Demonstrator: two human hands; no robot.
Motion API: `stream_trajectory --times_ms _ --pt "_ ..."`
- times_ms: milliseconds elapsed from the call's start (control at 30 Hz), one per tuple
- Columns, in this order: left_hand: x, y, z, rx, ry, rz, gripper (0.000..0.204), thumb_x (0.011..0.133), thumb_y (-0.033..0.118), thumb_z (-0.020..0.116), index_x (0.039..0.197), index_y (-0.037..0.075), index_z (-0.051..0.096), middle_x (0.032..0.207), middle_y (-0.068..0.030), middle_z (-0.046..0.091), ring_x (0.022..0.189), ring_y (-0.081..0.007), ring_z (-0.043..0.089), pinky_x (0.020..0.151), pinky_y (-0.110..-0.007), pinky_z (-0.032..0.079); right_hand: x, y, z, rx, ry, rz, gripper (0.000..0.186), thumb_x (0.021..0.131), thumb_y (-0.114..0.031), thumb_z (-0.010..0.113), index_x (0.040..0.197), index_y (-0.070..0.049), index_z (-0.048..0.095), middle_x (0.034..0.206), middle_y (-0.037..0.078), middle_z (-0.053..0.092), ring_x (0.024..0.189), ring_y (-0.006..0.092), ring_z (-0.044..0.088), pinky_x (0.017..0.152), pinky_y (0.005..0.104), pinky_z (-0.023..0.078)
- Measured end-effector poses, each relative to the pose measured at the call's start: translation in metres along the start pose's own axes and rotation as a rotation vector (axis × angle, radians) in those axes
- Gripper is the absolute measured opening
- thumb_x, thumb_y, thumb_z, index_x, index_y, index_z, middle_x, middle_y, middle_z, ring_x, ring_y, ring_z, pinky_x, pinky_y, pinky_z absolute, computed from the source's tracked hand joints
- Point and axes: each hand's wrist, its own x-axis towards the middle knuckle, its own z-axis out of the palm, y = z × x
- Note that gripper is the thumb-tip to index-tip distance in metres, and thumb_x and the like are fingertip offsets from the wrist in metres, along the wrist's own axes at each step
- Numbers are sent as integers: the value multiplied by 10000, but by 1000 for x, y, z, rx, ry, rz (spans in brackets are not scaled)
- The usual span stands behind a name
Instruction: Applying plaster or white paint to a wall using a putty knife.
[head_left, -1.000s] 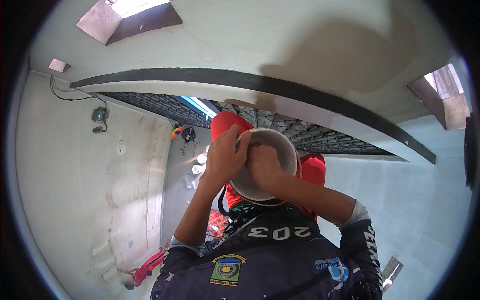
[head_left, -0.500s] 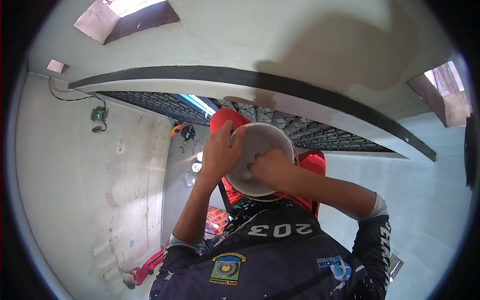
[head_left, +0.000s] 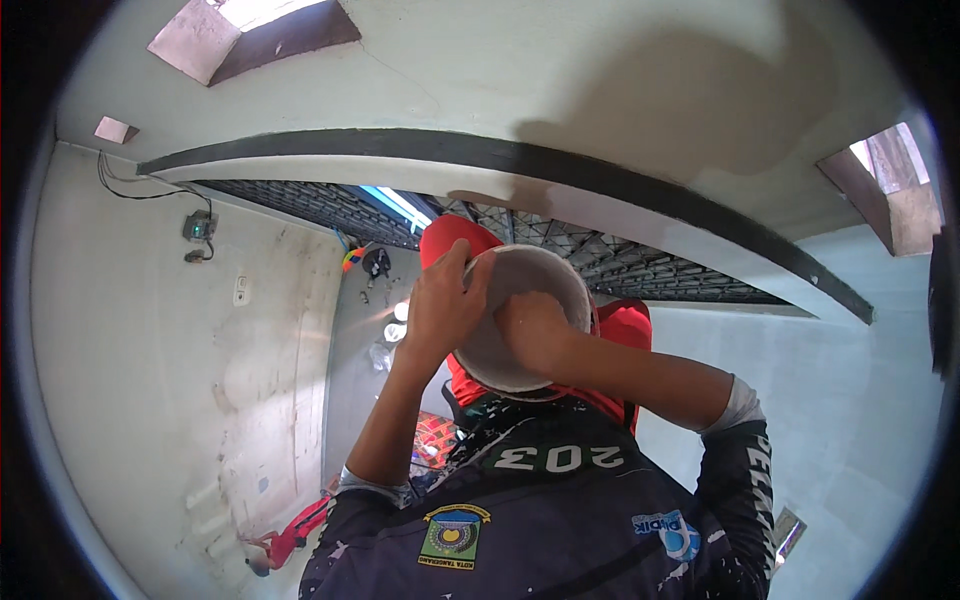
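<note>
On the far left the pale wall (head_left: 150,380) runs down past a small socket box (head_left: 199,228) with loose wires, and a red tool (head_left: 290,535) lies low beside my sleeve. My left hand (head_left: 443,305) comes next, fingers curled over the near rim of the bucket (head_left: 525,310), clamped there to steady it up in front of my chest, just under the dark ceiling beam (head_left: 520,160). The bucket is white, round and smeared with pale plaster or paint inside; I judge it stiff plastic, fairly light unless well filled, and slippery where the coating is wet, so the rim is the place to grip, thumb outside and fingers hooked in. Behind it a red cap (head_left: 455,238) and red cloth (head_left: 625,325) show. My right hand (head_left: 535,335) is down inside the bucket, coated white; whether the fingers are spread or closed on anything I cannot tell. Right of that, my forearm leads back to the dark sleeve, with the light blue wall (head_left: 850,400) beyond. Against 1 second ago, the bucket has tipped more toward me so its mouth shows wider, and my right hand has pushed deeper in while the left kept its hold on the rim.
</note>
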Motion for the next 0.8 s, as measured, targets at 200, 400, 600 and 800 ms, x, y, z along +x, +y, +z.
stream_trajectory --times_ms 200,400,600,800 --pt "3 -2 0 18 20 15 317 994 321 579 908 21 525 869 -246 645 802 -469 630 681 -542 473 1 7 -24 300 -135 -23 198 764 -145 681 893 -20 763 868 210 733 848 357 735 765 444 593" --pt "3 -7 6 -4 25 65 319 996 327 570 940 18 522 840 -266 641 818 -504 618 685 -567 458 -22 -4 -25 134 28 120 171 796 -131 668 883 -25 770 890 188 744 845 335 744 762 447 596" --pt "-6 -1 1 83 27 -1 377 1013 389 529 995 12 523 818 -289 651 815 -520 627 687 -581 451 -14 -10 -3 182 154 81 162 811 -117 659 900 -38 768 912 178 746 852 314 748 716 439 601" --pt "6 -1 12 143 20 52 402 1017 402 516 1070 5 553 858 -278 666 844 -514 630 720 -575 455 25 0 62 496 348 -90 204 816 -117 629 959 -36 749 952 176 741 884 346 730 794 453 579"
